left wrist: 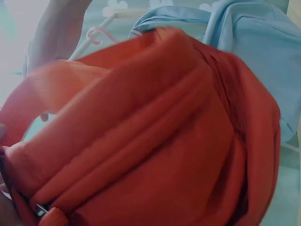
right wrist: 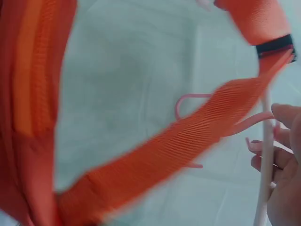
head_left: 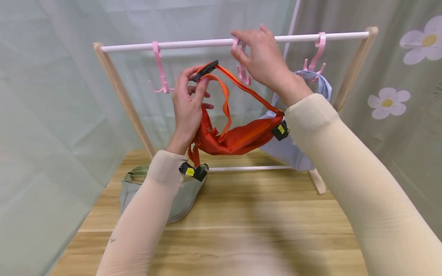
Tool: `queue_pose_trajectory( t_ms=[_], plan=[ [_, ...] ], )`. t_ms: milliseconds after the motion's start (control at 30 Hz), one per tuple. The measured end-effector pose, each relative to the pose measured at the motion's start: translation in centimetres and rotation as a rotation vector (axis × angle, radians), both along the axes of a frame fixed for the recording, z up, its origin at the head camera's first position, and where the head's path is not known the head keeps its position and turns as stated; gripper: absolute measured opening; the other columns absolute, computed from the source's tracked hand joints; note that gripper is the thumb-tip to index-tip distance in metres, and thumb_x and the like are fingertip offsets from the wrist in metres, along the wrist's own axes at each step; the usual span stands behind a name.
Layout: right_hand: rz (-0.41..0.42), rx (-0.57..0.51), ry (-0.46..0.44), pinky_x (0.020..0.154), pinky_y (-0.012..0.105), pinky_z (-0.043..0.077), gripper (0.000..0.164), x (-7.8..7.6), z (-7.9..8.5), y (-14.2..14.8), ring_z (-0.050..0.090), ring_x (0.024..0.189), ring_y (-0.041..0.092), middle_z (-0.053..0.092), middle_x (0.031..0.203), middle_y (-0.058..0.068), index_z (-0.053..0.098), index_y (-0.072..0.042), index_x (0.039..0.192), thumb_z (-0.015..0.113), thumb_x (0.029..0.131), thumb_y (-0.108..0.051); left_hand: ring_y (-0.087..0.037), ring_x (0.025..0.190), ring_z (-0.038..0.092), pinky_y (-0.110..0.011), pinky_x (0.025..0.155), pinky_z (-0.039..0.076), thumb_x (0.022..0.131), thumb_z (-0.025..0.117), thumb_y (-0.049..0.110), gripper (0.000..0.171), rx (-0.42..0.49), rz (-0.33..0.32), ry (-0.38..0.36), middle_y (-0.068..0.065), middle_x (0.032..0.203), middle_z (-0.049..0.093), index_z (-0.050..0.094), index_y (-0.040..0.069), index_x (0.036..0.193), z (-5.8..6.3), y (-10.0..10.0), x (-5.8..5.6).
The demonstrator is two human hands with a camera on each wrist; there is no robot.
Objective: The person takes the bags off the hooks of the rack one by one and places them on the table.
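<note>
Nearest the left wrist camera, a soft, sagging red bag point(head_left: 241, 138) hangs below the left hand point(head_left: 189, 100) and right hand point(head_left: 265, 57). The left one pinches its orange strap point(head_left: 226, 100) at the black buckle point(head_left: 206, 71); the right one grips a pink hook point(head_left: 244, 78) on the rail point(head_left: 193, 44).

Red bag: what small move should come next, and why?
Probably the left hand should bring the orange strap to the middle pink hook: the strap, held near its black buckle, isn't hung yet, and the right hand grips that hook at the rail.
</note>
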State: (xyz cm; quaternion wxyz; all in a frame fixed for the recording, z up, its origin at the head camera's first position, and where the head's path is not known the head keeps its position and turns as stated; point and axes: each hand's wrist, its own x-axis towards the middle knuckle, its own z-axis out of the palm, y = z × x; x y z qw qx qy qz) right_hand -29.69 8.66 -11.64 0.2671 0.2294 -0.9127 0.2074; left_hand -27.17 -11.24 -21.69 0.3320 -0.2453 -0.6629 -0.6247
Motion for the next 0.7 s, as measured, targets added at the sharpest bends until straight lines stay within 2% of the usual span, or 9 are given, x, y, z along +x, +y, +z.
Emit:
queue_pose_trajectory(
  t_ms=[33, 133, 233, 367, 467, 567, 633, 700],
  plan=[
    [0.010, 0.008, 0.012, 0.123, 0.021, -0.004, 0.053, 0.1, -0.1, 0.2, 0.038, 0.149, 0.012, 0.060, 0.147, 0.001, 0.043, -0.020, 0.160, 0.050, 0.110, -0.036, -0.022, 0.079, 0.064, -0.029, 0.056, 0.059, 0.105, 0.065, 0.020, 0.032, -0.011, 0.002, 0.005, -0.004, 0.119, 0.055, 0.062, 0.010, 0.135, 0.0, -0.1, 0.0],
    [0.059, -0.014, 0.071, 0.123, 0.021, -0.005, 0.055, 1.1, -0.6, 0.9, 0.036, 0.150, 0.012, 0.050, 0.156, 0.001, 0.040, -0.019, 0.161, 0.052, 0.110, -0.032, -0.021, 0.078, 0.065, -0.029, 0.056, 0.059, 0.103, 0.068, 0.019, 0.033, -0.057, 0.016, 0.034, -0.004, 0.115, 0.054, 0.064, 0.007, 0.133, -0.1, -0.4, 0.0],
    [0.136, -0.093, 0.158, 0.123, 0.021, 0.011, 0.049, 2.6, -2.1, 1.8, 0.041, 0.144, 0.014, 0.049, 0.154, 0.004, 0.048, -0.014, 0.156, 0.057, 0.108, -0.020, -0.019, 0.079, 0.065, -0.028, 0.058, 0.059, 0.101, 0.070, 0.017, 0.034, -0.102, 0.029, 0.038, -0.003, 0.113, 0.054, 0.065, 0.006, 0.133, -0.1, -0.8, 0.1],
    [0.246, -0.128, 0.228, 0.115, 0.031, 0.039, 0.040, 4.7, -5.5, 3.0, 0.052, 0.131, 0.022, 0.058, 0.141, 0.010, 0.061, -0.007, 0.143, 0.059, 0.103, -0.002, -0.018, 0.080, 0.065, -0.026, 0.059, 0.059, 0.100, 0.072, 0.017, 0.035, -0.152, 0.054, 0.022, -0.002, 0.114, 0.054, 0.066, 0.007, 0.133, 0.1, -1.4, 0.4],
    [0.300, -0.090, 0.200, 0.102, 0.040, 0.050, 0.038, 5.5, -8.7, 3.7, 0.060, 0.119, 0.027, 0.062, 0.133, 0.012, 0.063, -0.005, 0.139, 0.059, 0.101, 0.003, -0.017, 0.080, 0.065, -0.025, 0.060, 0.059, 0.100, 0.073, 0.017, 0.035, -0.178, 0.074, 0.029, -0.003, 0.114, 0.055, 0.067, 0.007, 0.133, 0.3, -1.9, 0.6],
    [0.309, -0.039, 0.125, 0.090, 0.043, 0.055, 0.046, 5.9, -11.6, 4.5, 0.063, 0.108, 0.028, 0.061, 0.131, 0.012, 0.057, -0.006, 0.144, 0.060, 0.099, 0.005, -0.015, 0.081, 0.066, -0.025, 0.062, 0.059, 0.099, 0.073, 0.017, 0.036, -0.202, 0.075, 0.052, -0.002, 0.114, 0.055, 0.067, 0.007, 0.133, 0.3, -2.3, 0.7],
    [0.310, -0.007, 0.056, 0.088, 0.044, 0.056, 0.057, 5.9, -13.2, 5.1, 0.062, 0.105, 0.030, 0.058, 0.132, 0.014, 0.049, -0.005, 0.150, 0.063, 0.097, 0.006, -0.015, 0.081, 0.067, -0.025, 0.063, 0.059, 0.099, 0.073, 0.017, 0.036, -0.217, 0.064, 0.079, -0.001, 0.113, 0.056, 0.067, 0.005, 0.133, 0.4, -2.5, 0.7],
    [0.302, 0.023, -0.009, 0.095, 0.047, 0.054, 0.069, 5.7, -14.6, 5.5, 0.061, 0.110, 0.032, 0.056, 0.134, 0.016, 0.040, -0.005, 0.156, 0.070, 0.094, 0.002, -0.015, 0.082, 0.066, -0.025, 0.064, 0.059, 0.099, 0.073, 0.016, 0.037, -0.225, 0.051, 0.098, 0.002, 0.113, 0.056, 0.067, 0.003, 0.133, 0.4, -2.6, 0.7]
  ],
)
